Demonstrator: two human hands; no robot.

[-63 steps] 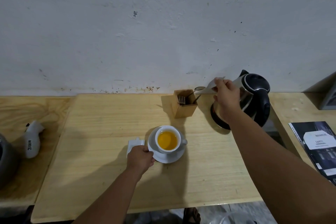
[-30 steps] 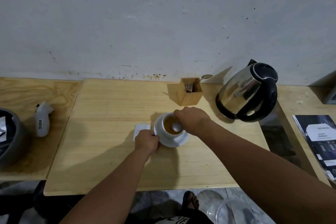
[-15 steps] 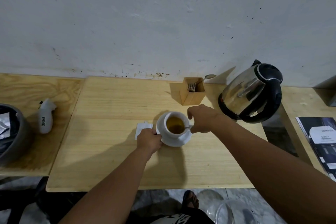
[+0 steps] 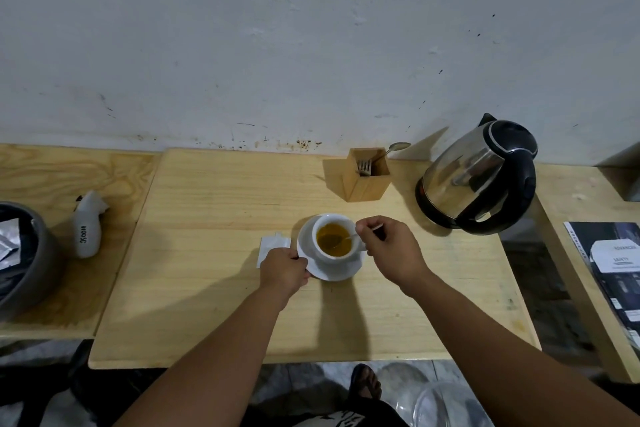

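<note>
A white cup of amber tea stands on a white saucer in the middle of the wooden table. My right hand pinches the handle of a small metal spoon whose bowl sits in the tea. My left hand grips the saucer's left rim. A torn white sachet lies just left of the saucer, partly under my left hand.
A wooden cutlery holder with a fork and a spoon stands behind the cup. A steel kettle sits at the right. A white device and a dark bowl rest on the left table; a dark booklet lies far right.
My right hand came from the kettle area to the cup with a spoon, dipped it in the tea and has shifted slightly right. My left hand has stayed on the saucer.
</note>
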